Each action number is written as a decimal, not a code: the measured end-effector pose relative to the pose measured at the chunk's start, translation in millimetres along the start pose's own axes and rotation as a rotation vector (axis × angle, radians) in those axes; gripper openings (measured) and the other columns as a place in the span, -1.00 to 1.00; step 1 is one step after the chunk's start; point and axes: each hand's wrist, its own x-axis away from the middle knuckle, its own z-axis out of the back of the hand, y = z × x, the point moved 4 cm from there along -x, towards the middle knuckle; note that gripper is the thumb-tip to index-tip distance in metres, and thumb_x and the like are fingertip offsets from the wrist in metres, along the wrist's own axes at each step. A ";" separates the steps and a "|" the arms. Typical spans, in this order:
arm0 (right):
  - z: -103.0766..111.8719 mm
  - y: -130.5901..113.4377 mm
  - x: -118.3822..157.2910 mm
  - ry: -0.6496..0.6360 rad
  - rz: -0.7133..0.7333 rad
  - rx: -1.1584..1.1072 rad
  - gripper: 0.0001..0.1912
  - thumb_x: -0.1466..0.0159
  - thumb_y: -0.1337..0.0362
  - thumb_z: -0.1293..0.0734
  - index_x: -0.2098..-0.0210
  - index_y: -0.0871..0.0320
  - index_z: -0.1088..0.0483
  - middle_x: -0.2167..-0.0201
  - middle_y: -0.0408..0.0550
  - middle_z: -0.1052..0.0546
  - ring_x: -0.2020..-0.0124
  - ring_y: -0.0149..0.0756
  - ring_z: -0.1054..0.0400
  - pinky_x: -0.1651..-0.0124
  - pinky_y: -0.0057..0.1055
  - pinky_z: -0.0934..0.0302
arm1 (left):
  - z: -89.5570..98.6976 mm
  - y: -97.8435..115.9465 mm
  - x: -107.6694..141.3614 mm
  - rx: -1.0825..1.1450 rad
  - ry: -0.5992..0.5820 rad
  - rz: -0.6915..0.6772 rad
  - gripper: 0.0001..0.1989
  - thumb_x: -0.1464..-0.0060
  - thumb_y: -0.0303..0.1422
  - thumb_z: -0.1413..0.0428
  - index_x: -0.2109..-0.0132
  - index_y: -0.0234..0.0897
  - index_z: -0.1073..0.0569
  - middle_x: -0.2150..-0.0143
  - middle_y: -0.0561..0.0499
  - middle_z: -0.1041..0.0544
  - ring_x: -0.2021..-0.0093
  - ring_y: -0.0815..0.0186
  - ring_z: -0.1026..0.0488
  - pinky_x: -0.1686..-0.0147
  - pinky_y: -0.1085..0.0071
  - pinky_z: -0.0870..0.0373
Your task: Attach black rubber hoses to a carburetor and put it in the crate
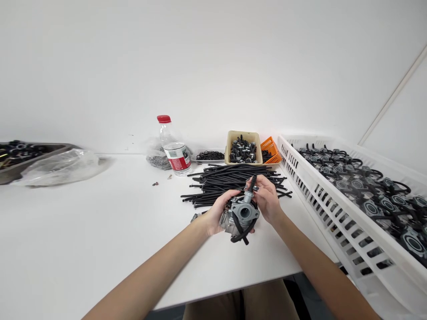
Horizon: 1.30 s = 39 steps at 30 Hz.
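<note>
My left hand (216,214) is closed around a grey metal carburetor (239,212), its round bore facing me. A black rubber hose (246,234) loops below the bore, its end hanging free. The fingers of my right hand (267,199) are closed at the carburetor's top, pinching beside the upright black rubber cap (252,182); the fingertips are partly hidden behind it. Just behind both hands lies a pile of black rubber hoses (227,180) on the white table. A small metal part (194,218) shows beside my left wrist.
A white slotted crate (320,195) full of carburetors stands at right. At the back are a cream bin (227,149) of black-and-metal caps, an orange basket (275,151), black rings (210,155) and a red-capped bottle (176,153). A plastic bag (63,168) and grey tray (6,177) lie left.
</note>
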 end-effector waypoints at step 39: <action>6.0 20.7 -7.2 0.072 -0.073 0.072 -0.52 -0.16 -0.01 -0.35 0.03 0.12 -0.31 0.01 0.02 -0.37 -0.04 -0.10 -0.22 -0.05 -0.28 -0.17 | -4.6 16.5 0.1 0.285 0.402 -0.339 -0.77 -0.06 -0.30 -0.01 0.29 -0.40 -0.44 0.43 -0.09 -0.47 0.52 0.30 -0.39 0.51 0.45 -0.40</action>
